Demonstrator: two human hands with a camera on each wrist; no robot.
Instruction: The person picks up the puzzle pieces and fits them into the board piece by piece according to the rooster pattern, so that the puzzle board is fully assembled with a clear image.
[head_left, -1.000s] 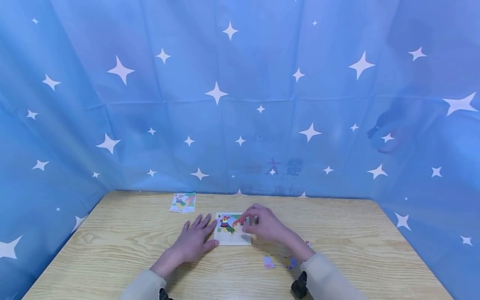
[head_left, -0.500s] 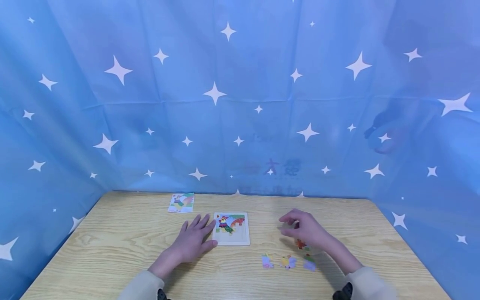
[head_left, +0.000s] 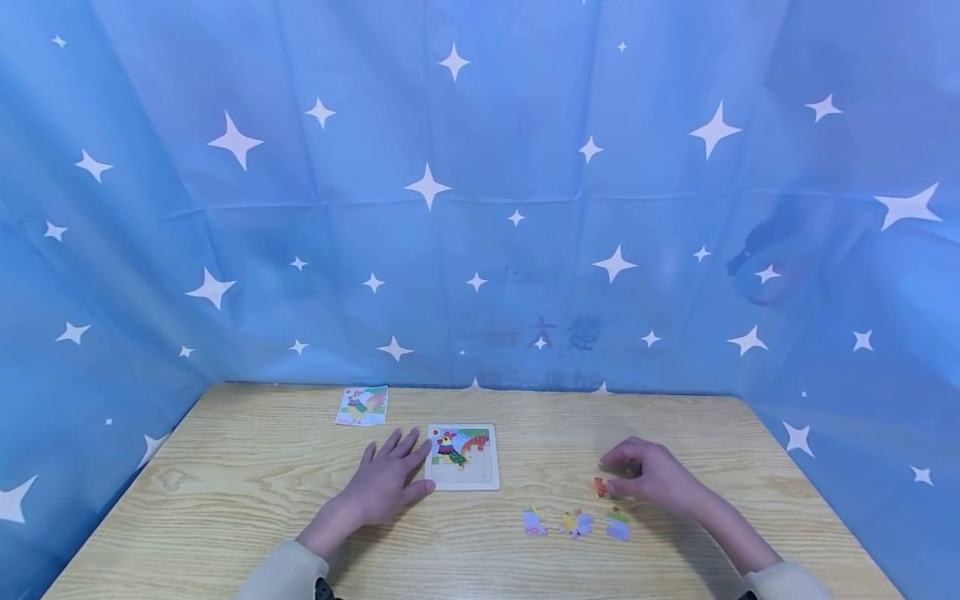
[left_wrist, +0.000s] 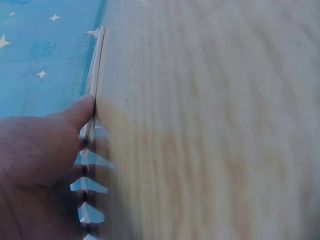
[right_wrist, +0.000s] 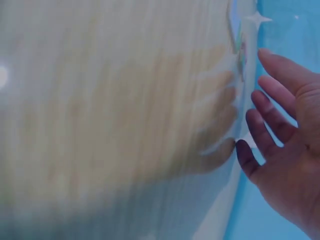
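A white-framed jigsaw tray (head_left: 462, 484) lies mid-table, a rooster picture partly filling its upper area. My left hand (head_left: 384, 486) rests flat on the table with fingers spread, thumb and index tip right at the tray's left edge. To the right, my right hand (head_left: 654, 477) is over a red jigsaw piece (head_left: 600, 487), thumb and index finger parted close above it. In the right wrist view that hand (right_wrist: 287, 130) shows loosely bent fingers with nothing between them. Its thumb overlaps part of the red piece in the head view.
Three loose jigsaw pieces lie in a row in front of the right hand: a purple one (head_left: 534, 522), a yellow and purple one (head_left: 577, 523) and a green and purple one (head_left: 618, 524). A rooster picture card (head_left: 362, 406) lies at the back left. A starry blue curtain (head_left: 480, 208) stands behind the table.
My right hand has left the tray and moved right and toward me, down to the red piece. The left hand stays by the tray.
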